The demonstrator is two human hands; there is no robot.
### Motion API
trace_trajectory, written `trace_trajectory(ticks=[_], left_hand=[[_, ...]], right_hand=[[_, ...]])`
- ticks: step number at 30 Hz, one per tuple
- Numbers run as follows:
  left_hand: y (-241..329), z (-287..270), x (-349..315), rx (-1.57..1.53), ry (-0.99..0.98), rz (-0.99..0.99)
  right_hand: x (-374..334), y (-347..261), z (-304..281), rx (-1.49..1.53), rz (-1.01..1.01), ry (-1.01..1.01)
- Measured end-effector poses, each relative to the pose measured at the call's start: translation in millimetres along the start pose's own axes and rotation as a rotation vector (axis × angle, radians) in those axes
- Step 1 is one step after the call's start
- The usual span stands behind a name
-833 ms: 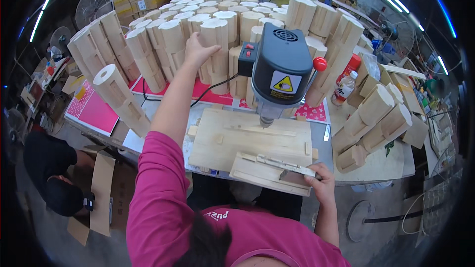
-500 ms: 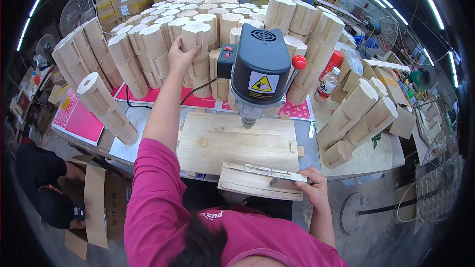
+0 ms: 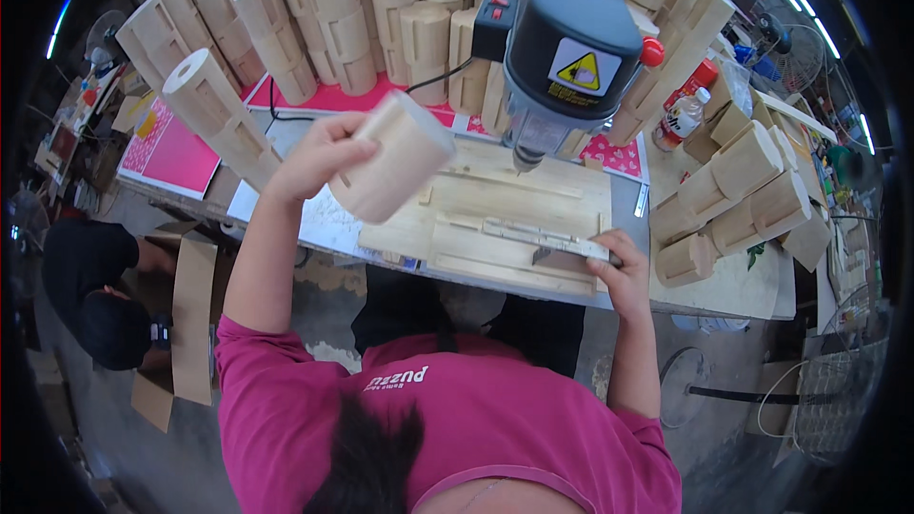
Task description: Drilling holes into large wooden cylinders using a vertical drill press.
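My left hand grips a pale wooden cylinder, tilted and slightly blurred, held up left of the drill press. Closed on the right end of a small wooden jig board is my right hand. A narrow whitish strip runs along the jig, its right end at my right fingers. The jig lies over the front of a larger wooden board, which sits beneath the drill chuck. Some right-hand fingers are hidden.
Stacked wooden cylinders crowd the back of the bench. One leaning stack stands at left, more blocks at right, beside a bottle. A black cable crosses behind. A co-worker bends over a carton at lower left.
My left hand has lifted a cylinder from the back stacks and brought it nearer. My right hand has moved the jig forward onto the larger board. The view has tilted downward.
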State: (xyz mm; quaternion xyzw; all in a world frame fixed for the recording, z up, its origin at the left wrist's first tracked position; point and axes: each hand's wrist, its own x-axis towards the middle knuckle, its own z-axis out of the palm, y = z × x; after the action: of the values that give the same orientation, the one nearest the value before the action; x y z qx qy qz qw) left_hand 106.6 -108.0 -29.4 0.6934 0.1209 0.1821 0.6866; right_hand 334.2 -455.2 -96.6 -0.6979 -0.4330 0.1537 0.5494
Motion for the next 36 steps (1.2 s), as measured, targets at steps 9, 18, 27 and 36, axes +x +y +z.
trace_trajectory(ticks=[9,18,27,36], left_hand=[[-32,41,12,0.598,-0.506,-0.444],[-53,49,41,0.633,-0.602,-0.487],[-69,45,45,0.431,-0.576,-0.406],[-57,50,48,0.576,-0.659,-0.519]], right_hand=[[14,32,9,0.141,0.054,-0.109],[17,35,2,0.067,0.047,-0.128],[19,37,0,0.052,0.037,-0.134],[22,38,-3,0.055,0.04,-0.164]])
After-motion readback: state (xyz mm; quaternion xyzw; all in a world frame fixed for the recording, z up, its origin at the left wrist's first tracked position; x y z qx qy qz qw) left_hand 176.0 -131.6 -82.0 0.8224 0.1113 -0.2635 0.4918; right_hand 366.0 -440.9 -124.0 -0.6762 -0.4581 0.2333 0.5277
